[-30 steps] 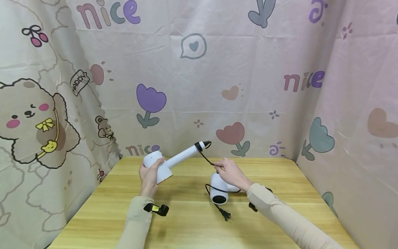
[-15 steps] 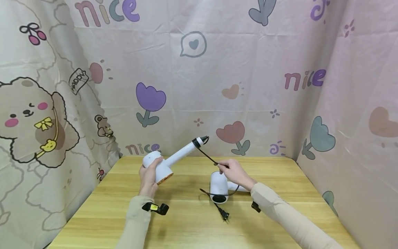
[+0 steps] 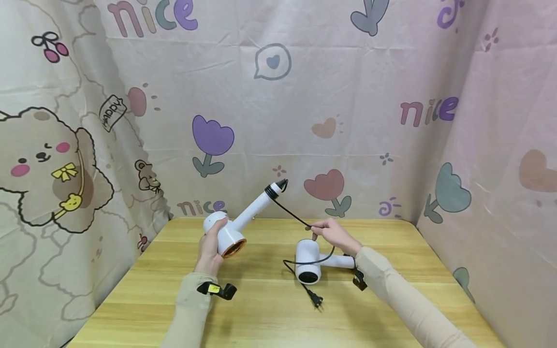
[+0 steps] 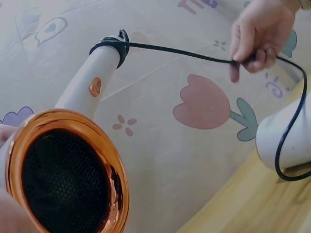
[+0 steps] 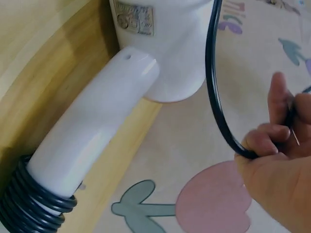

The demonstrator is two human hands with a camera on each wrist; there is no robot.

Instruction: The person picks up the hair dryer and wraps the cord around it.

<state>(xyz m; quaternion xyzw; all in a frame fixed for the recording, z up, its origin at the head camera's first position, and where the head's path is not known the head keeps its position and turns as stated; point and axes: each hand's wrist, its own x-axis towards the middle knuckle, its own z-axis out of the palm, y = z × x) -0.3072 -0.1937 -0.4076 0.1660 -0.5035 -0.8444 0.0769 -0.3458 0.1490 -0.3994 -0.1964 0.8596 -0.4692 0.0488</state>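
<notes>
My left hand (image 3: pixel 211 246) grips the body of a white hair dryer (image 3: pixel 254 210) above the table, its handle slanting up to the right. A copper-coloured ring (image 4: pixel 124 184) frames the dark mesh at one end of its body. Black cord (image 3: pixel 289 210) is coiled round the handle's tip and runs taut to my right hand (image 3: pixel 332 234), which pinches it. Beyond that hand the cord loops down across a second white hair dryer (image 3: pixel 307 253) lying on the table. Its own handle has black cord coils (image 5: pixel 34 201) round the end. A two-pin plug (image 3: pixel 315 298) lies in front.
The wooden table (image 3: pixel 261 314) spans the space under both hands. A patterned curtain (image 3: pixel 278 111) hangs behind it and along both sides. A camera strap (image 3: pixel 217 290) sits on the left wrist.
The held hair dryer's handle tip has risen and tilted steeper, and its copper ring has turned more into view. My right hand has shifted slightly right with the cord.
</notes>
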